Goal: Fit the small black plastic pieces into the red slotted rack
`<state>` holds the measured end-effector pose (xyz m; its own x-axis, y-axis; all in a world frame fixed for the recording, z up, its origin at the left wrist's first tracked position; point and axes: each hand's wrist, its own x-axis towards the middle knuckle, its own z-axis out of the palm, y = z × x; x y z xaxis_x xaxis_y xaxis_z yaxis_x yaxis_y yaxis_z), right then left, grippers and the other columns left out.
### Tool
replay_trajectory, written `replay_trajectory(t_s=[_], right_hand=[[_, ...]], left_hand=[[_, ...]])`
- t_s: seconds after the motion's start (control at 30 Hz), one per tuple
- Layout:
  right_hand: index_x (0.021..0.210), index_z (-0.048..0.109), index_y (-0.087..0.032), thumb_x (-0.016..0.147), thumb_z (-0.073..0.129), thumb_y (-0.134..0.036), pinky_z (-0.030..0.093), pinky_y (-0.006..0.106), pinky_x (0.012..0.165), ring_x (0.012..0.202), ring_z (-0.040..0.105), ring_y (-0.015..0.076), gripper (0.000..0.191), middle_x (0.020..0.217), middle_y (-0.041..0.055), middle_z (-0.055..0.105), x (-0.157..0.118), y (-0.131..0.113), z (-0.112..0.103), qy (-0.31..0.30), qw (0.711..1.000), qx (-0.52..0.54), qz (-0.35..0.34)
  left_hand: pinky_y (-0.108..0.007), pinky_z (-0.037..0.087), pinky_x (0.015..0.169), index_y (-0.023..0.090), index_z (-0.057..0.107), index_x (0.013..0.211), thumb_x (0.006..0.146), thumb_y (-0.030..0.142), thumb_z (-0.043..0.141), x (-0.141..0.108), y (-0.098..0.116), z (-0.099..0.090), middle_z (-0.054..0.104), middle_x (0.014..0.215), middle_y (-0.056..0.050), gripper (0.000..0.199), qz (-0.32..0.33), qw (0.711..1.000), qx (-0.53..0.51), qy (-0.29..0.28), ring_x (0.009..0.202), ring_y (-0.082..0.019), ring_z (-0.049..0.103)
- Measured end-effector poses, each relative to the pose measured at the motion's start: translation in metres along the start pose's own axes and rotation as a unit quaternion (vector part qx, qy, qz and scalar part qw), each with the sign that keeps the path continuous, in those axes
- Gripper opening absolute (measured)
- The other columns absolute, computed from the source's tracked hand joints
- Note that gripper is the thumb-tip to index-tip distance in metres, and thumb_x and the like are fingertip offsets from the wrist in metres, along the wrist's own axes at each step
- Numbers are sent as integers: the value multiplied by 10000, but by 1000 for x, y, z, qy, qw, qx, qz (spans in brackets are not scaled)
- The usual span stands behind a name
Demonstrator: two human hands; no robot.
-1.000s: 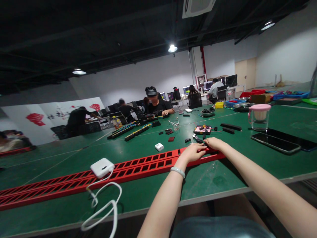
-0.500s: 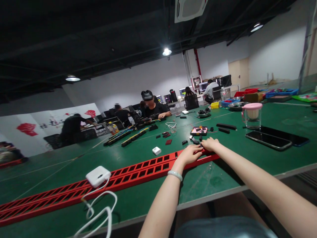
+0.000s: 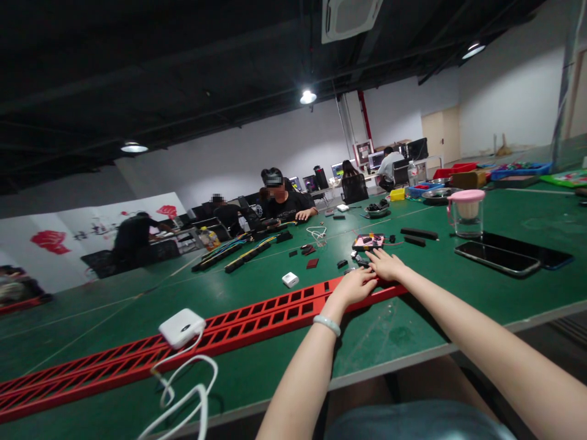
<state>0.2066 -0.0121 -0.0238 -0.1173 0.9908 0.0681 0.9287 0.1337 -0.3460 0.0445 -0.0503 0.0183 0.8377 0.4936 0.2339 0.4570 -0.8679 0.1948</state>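
Across the near side of the table lies a long red slotted rail (image 3: 257, 318). My left hand (image 3: 355, 286), with a pale bangle at the wrist, rests over the rail's right end, its fingers stretched out to the right. My right hand (image 3: 386, 266) lies just beyond it, fingers spread and pointing at a cluster of small black parts (image 3: 361, 261). Another small black part (image 3: 342, 264) sits left of that cluster. Behind my right fingers is a shallow tray (image 3: 369, 241) with a pink inside and dark pieces. What lies under my palms is hidden.
A white box-shaped device (image 3: 182, 327) with a white cable sits on the rail. A smaller white block (image 3: 290, 280) is beyond it. At right are two phones (image 3: 498, 259) and a pink-lidded cup (image 3: 466, 215). A person (image 3: 288, 205) sits across the table beside cable bundles (image 3: 257, 252).
My right hand has opened out, its fingers spreading forward over the small black parts. My left hand has shifted only slightly on the rail.
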Motion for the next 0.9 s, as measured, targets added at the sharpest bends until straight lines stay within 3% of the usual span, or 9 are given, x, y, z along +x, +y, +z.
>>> replay_trajectory(t_s=[0.17,0.3,0.43,0.57,0.63,0.73,0.83,0.9], right_hand=[[1361,67,-161,855,214,-433,156,383,1015,1289,86,220,593,1414,103,64,18,3,6,101,993,51,37],[1359,108,-152,864,178,-431,79,331,1040,1296,26,187,572,1414,83,97,30,-1,7,148,987,53,-14],[1353,127,-250,860,148,-472,74,418,1025,1295,0,214,541,1421,28,68,35,-7,6,85,995,34,-34],[1342,113,-321,780,138,-635,103,559,959,1283,-1,297,644,1425,25,16,44,-11,6,-36,997,41,50],[1336,132,-334,729,157,-698,114,585,938,1274,18,336,709,1424,36,20,49,-12,6,-66,994,46,78],[1318,185,-364,703,162,-726,137,595,922,1264,57,361,714,1423,39,47,52,-14,7,-62,993,53,82],[1289,250,-393,701,142,-733,146,596,915,1258,88,366,688,1419,37,78,51,-15,6,-48,995,62,67],[1280,262,-407,712,129,-725,148,589,921,1258,102,362,665,1418,33,91,49,-16,4,-45,995,70,57]], left_hand=[[-288,376,881,203,573,1070,839,274,377,2,3,3,567,1089,-33,311,-21,1000,-1,4,977,-179,515],[-322,330,928,207,565,1067,811,272,422,4,-4,8,556,1099,-37,300,-15,998,24,61,1030,-187,474],[-396,212,1008,215,558,1072,763,290,482,7,-24,13,458,1225,-48,327,-112,982,84,130,1167,-223,340],[-420,217,1001,154,505,1142,749,325,492,13,-39,11,422,1248,-114,430,-232,954,88,168,1191,-258,305],[-416,226,998,136,488,1154,754,323,480,17,-41,6,417,1249,-128,441,-251,946,81,190,1187,-258,311],[-439,215,997,143,466,1169,753,312,473,24,-47,0,353,1301,-120,449,-263,939,72,210,1222,-272,247],[-467,183,1000,118,420,1204,762,287,443,34,-63,-4,306,1329,-136,474,-296,938,70,166,1247,-283,197],[-447,208,993,110,357,1251,771,247,408,41,-77,-5,301,1329,-148,503,-329,938,68,79,1238,-271,237]])
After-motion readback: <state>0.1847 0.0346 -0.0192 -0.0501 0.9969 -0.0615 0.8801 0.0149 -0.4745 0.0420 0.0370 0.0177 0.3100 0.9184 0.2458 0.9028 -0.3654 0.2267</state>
